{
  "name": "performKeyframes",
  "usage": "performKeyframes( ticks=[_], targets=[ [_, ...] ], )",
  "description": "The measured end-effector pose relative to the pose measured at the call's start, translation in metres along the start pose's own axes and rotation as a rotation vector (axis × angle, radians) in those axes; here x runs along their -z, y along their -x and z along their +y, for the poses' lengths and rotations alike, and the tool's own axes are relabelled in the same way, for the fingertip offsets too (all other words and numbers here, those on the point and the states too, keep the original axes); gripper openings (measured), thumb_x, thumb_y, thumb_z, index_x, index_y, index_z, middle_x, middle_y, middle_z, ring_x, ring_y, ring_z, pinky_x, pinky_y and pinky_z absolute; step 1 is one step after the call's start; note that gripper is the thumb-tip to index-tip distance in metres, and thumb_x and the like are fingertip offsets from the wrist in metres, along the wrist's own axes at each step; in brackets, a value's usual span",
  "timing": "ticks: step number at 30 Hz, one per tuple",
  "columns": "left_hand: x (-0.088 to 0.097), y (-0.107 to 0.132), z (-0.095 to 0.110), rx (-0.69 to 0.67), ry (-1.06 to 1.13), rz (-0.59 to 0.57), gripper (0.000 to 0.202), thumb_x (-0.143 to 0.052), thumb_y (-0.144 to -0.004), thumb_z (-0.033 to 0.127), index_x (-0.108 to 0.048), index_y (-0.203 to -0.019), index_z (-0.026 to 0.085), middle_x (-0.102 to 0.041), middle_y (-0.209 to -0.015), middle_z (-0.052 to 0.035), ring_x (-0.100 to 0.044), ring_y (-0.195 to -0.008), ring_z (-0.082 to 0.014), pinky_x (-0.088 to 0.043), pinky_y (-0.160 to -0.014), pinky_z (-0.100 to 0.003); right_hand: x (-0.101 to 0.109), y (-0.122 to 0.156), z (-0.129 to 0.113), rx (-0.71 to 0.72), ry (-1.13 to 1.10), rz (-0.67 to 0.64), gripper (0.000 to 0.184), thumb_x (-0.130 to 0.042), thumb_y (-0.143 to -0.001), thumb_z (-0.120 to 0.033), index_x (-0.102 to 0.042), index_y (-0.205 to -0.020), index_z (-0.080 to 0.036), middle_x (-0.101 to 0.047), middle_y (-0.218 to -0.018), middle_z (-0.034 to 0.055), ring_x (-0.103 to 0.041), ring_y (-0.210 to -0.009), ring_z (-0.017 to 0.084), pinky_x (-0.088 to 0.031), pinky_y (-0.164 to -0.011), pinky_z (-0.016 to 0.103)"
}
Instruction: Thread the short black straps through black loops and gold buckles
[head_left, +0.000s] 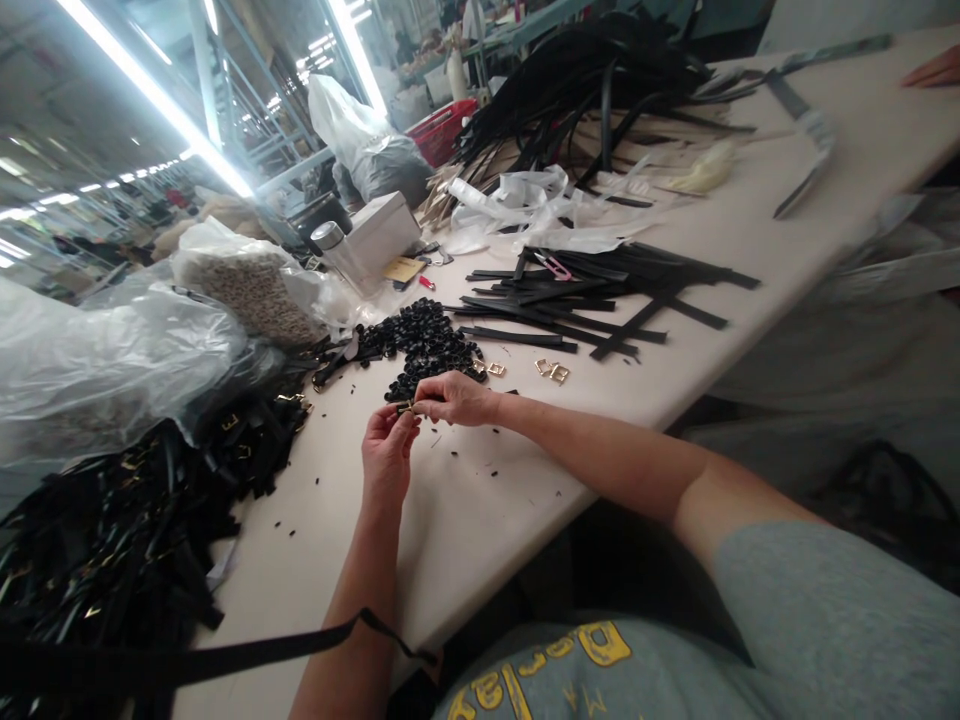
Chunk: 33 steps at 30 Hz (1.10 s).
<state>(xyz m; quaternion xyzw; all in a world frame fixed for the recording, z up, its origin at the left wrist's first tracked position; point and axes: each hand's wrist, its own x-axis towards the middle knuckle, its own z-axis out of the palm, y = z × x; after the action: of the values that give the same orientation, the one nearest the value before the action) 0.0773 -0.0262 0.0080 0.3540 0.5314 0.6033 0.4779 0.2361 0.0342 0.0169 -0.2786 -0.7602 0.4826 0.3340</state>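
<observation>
My left hand (388, 437) and my right hand (459, 400) meet over the table, fingers closed in a pinch. Between their fingertips is a gold-coloured buckle (406, 407) with a short piece of black strap, mostly hidden by the fingers. Just beyond my hands lies a heap of small black strap loops (431, 340). Several loose gold buckles (553, 372) rest to the right of that heap. Behind them black strap strips (555, 290) are spread in a pile, with a pink-handled tool (553, 265) on top.
Buckled black straps (127, 540) pile up at the left, beside clear plastic bags (240, 280). A thermos (330, 240) and white box (382, 230) stand further back. Long black strips (600, 90) heap at the far end. Another person's hand (934, 72) rests at the far right.
</observation>
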Motion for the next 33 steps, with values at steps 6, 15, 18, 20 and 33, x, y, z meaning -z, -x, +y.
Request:
performKeyframes(
  ticks=[6,15,18,20,33],
  targets=[
    [0.000,0.001,0.003,0.004,-0.030,-0.024,0.038,-0.083,-0.055,0.034,-0.063,-0.084,0.019,-0.065,-0.076,0.0012,-0.062,-0.064,-0.0084,-0.050,-0.062,-0.020,-0.001,0.001,-0.002,0.077,0.239,0.026,0.012,-0.058,-0.084,-0.023,-0.065,-0.083,-0.013,-0.057,-0.063,-0.0030,-0.046,-0.058,0.007,-0.031,-0.058,0.018],
    [0.000,-0.002,0.000,0.087,-0.033,-0.033,0.036,-0.082,-0.054,0.033,-0.060,-0.077,0.019,-0.062,-0.070,0.0021,-0.061,-0.062,-0.0091,-0.048,-0.059,-0.020,-0.005,0.001,0.006,0.154,0.440,0.067,0.014,-0.056,-0.085,-0.025,-0.066,-0.087,-0.016,-0.066,-0.076,0.0010,-0.053,-0.066,0.011,-0.032,-0.061,0.020],
    [0.001,-0.005,-0.001,0.127,0.020,-0.035,0.035,-0.083,-0.052,0.030,-0.060,-0.076,0.019,-0.063,-0.071,0.0020,-0.061,-0.064,-0.0089,-0.048,-0.060,-0.019,-0.005,0.001,0.006,0.176,0.490,0.074,0.014,-0.055,-0.085,-0.024,-0.067,-0.089,-0.017,-0.068,-0.082,0.0029,-0.055,-0.069,0.012,-0.032,-0.063,0.022],
    [0.003,-0.007,-0.001,0.106,0.055,-0.018,0.033,-0.082,-0.053,0.029,-0.060,-0.074,0.018,-0.063,-0.071,0.0019,-0.061,-0.064,-0.0081,-0.048,-0.060,-0.018,-0.004,0.001,0.004,0.152,0.497,0.071,0.015,-0.055,-0.084,-0.025,-0.067,-0.087,-0.017,-0.068,-0.080,0.0029,-0.055,-0.068,0.013,-0.031,-0.061,0.022],
    [-0.005,-0.006,-0.005,0.185,0.254,0.066,0.026,-0.084,-0.056,0.016,-0.066,-0.074,0.014,-0.068,-0.075,-0.0003,-0.061,-0.064,-0.0057,-0.047,-0.058,-0.012,-0.007,0.002,-0.003,-0.075,0.042,-0.040,0.012,-0.049,-0.084,-0.012,-0.061,-0.083,-0.012,-0.062,-0.065,-0.0020,-0.054,-0.050,0.005,-0.037,-0.053,0.016]
  ],
)
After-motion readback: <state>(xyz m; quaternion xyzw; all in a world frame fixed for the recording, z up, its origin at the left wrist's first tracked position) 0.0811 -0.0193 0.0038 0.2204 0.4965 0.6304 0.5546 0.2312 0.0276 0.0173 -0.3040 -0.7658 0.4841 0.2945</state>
